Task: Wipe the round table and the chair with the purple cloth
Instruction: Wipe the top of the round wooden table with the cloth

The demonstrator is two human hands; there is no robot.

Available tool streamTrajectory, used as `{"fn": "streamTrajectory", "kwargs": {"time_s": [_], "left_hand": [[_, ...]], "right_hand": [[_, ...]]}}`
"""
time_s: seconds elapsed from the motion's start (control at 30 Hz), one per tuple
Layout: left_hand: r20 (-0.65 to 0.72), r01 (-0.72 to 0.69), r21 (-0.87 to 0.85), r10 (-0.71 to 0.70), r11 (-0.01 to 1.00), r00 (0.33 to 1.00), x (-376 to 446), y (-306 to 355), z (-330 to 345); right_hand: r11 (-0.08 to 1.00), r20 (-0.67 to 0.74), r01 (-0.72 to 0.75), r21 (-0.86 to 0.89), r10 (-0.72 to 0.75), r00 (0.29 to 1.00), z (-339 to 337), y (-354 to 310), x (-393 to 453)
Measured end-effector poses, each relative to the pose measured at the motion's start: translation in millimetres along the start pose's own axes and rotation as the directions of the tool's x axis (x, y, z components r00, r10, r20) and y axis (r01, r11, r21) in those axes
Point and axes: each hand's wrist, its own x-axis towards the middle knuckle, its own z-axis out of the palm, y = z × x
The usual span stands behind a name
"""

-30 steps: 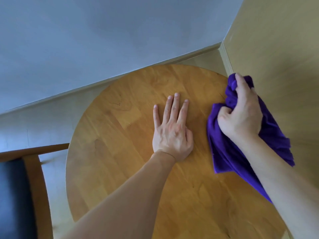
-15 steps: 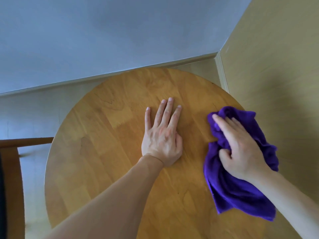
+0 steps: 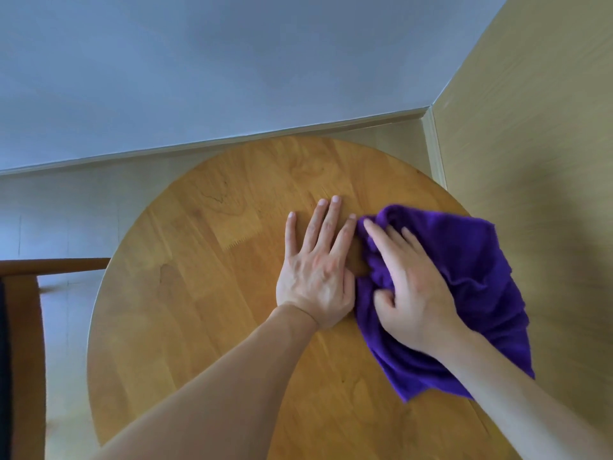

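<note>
Crumpled purple cloth (image 3: 464, 260) on round wooden table (image 3: 205, 293), chair (image 3: 23, 327) alongside

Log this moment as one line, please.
phase: wiping round table | right hand: pressing purple cloth on top | left hand: flat, bracing | chair: untouched

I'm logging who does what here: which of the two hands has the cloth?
The right hand, its grip bunching the purple cloth on the round table. The left hand lies flat and bare.

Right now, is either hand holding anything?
The right hand presses and bunches the purple cloth near its middle; the left hand lies flat, empty.
</note>
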Motion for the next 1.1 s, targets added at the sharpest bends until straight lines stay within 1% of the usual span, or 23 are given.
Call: {"fn": "streamTrajectory", "kwargs": {"time_s": [0.07,0.13,0.23,0.3,0.33,0.43,0.5,0.67,0.73,0.8,0.87,0.97,1.03,1.1], "left_hand": [[-0.002,0.000,0.007,0.000,1.000,1.000,-0.3,0.1,0.0],[-0.012,-0.001,0.006,0.001,1.000,1.000,0.0,0.5,0.2],[-0.011,0.004,0.008,-0.004,1.000,1.000,1.3,0.2,1.8],[-0.010,0.010,0.017,-0.010,1.000,1.000,2.1,-0.3,2.6],[-0.009,0.010,0.020,-0.009,1.000,1.000,2.5,-0.1,2.7],[-0.003,0.005,0.024,-0.005,1.000,1.000,0.9,1.2,1.9],[0.006,0.002,0.024,-0.002,1.000,1.000,0.4,1.6,1.3],[0.014,-0.001,0.008,0.001,1.000,1.000,0.4,0.7,-0.4],[0.017,0.002,0.012,-0.002,1.000,1.000,0.2,0.3,-0.6],[0.013,0.005,0.013,-0.005,1.000,1.000,0.3,-0.1,0.0],[0.008,0.002,0.013,-0.002,1.000,1.000,0.4,-0.1,0.6],[0.007,-0.001,0.014,0.001,1.000,1.000,0.4,-0.1,1.6],[0.010,0.001,0.021,-0.001,1.000,1.000,0.2,-0.3,1.8],[0.014,0.000,0.031,0.000,1.000,1.000,-0.3,-0.1,1.1]], "right_hand": [[1.000,0.013,0.000,-0.018,0.000,1.000,-7.8,13.6,-25.7],[0.997,-0.047,-0.080,-0.003,0.079,0.996,-18.0,24.8,-28.9],[0.968,-0.195,-0.250,0.004,0.246,0.950,-24.4,27.6,4.0],[0.946,-0.245,-0.324,0.015,0.318,0.916,-23.3,18.9,34.5],[0.941,-0.253,-0.337,0.018,0.330,0.909,-21.2,13.8,46.9],[0.948,-0.247,-0.318,0.006,0.310,0.918,-13.2,-0.6,63.8],[0.960,-0.207,-0.281,-0.015,0.272,0.940,-8.2,-7.4,57.1],[0.982,-0.086,-0.187,0.029,0.189,0.978,7.2,-20.3,-0.5],[0.981,-0.054,-0.187,0.041,0.189,0.980,11.4,-21.3,-27.6],[0.975,-0.044,-0.218,0.049,0.220,0.974,8.9,-14.7,-47.4],[0.952,-0.099,-0.299,0.069,0.305,0.947,1.7,-3.8,-53.5],[0.916,-0.247,-0.388,0.105,0.402,0.882,-6.8,7.6,-32.8],[0.910,-0.311,-0.397,0.116,0.413,0.856,-10.0,5.4,-3.3],[0.919,-0.308,-0.380,0.104,0.393,0.866,-10.6,0.0,27.4]]}}
